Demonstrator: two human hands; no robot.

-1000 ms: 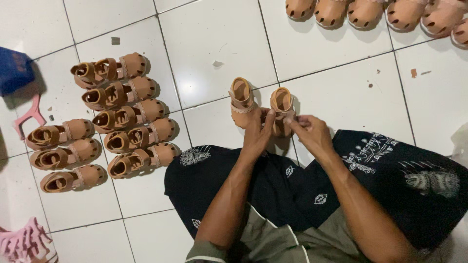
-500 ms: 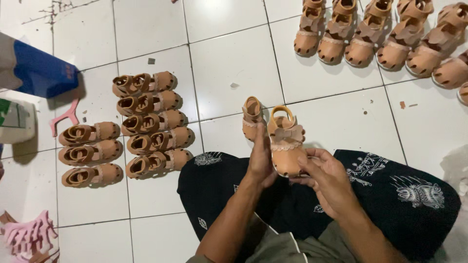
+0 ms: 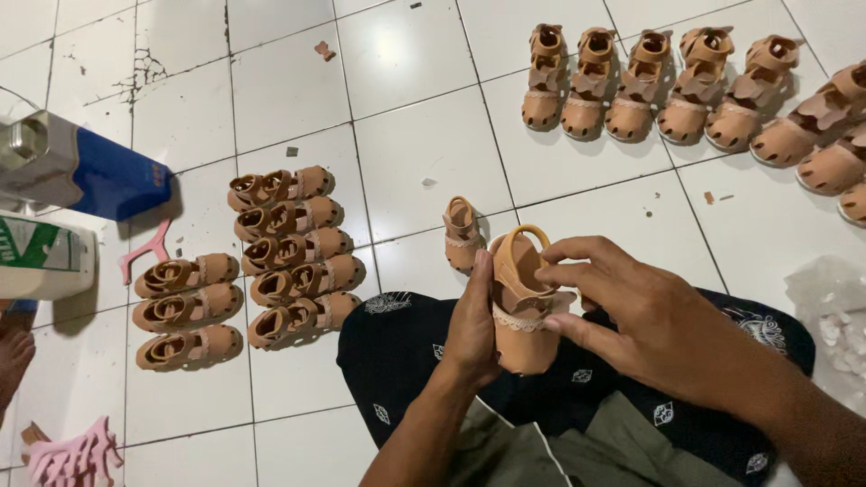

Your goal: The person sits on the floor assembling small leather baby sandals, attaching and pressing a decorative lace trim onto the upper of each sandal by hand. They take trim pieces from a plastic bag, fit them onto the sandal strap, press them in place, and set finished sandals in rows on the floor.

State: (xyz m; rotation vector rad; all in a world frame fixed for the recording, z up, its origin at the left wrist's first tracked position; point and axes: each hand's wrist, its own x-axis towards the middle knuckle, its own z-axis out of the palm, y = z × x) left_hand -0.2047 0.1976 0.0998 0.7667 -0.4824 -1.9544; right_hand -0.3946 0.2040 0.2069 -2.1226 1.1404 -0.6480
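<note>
I hold one small tan sandal (image 3: 523, 302) upright over my lap. My left hand (image 3: 473, 329) grips its left side from below. My right hand (image 3: 645, 311) pinches its right side and strap with thumb and fingers. A lace trim runs across the sandal's front. A second matching sandal (image 3: 462, 236) stands on the white tiled floor (image 3: 424, 135) just beyond my hands, touching neither. My lap is covered by dark patterned cloth (image 3: 406, 347).
Several tan sandals lie in two columns at the left (image 3: 244, 261). Another row of sandals (image 3: 686, 86) lines the far right. A blue and silver tool (image 3: 81, 171), a white bottle (image 3: 45, 257), pink plastic pieces (image 3: 72, 455) and a clear bag (image 3: 830, 316) sit around.
The sandal has been lifted from the floor and raised closer to me in both hands. The view has tilted, showing more of the far row of sandals.
</note>
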